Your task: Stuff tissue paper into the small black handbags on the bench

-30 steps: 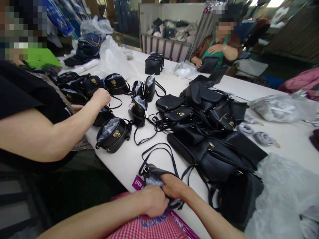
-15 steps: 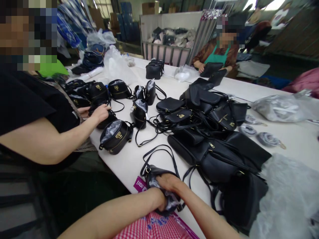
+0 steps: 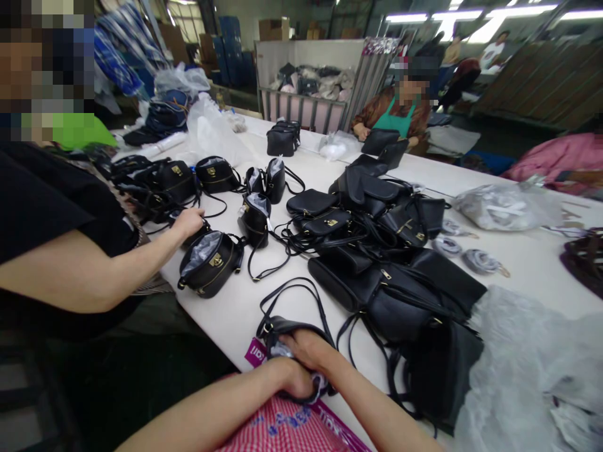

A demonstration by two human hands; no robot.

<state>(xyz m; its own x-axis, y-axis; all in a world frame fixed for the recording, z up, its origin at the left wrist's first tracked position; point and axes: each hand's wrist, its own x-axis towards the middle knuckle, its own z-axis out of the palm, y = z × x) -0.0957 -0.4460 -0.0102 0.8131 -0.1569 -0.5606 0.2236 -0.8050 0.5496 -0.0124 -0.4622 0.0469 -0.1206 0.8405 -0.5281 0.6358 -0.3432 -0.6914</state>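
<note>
At the near table edge lies a small black handbag (image 3: 277, 326), its mouth open and pale crumpled stuffing (image 3: 281, 349) showing inside. My left hand (image 3: 299, 378) reaches into the bag from the lower left, its fingers hidden in the opening. From the right, my right hand (image 3: 304, 347) is also inside the mouth, fingers partly covered by the bag's rim. Whether either hand grips the stuffing or lining cannot be made out. The bag's thin strap (image 3: 294, 280) loops onto the table above it. A purple printed strip (image 3: 255, 353) shows under the bag.
Black bags (image 3: 407, 301) are heaped on the right, beside crumpled plastic (image 3: 513, 370). A co-worker's hand (image 3: 190, 223) is at the left among stuffed bags (image 3: 210, 263). Another person in a green apron (image 3: 396, 119) handles bags across the table (image 3: 277, 263).
The view has shifted, so the scene sits a little further left. My left hand has sunk deeper into the bag. The co-worker's hand on the left has moved slightly.
</note>
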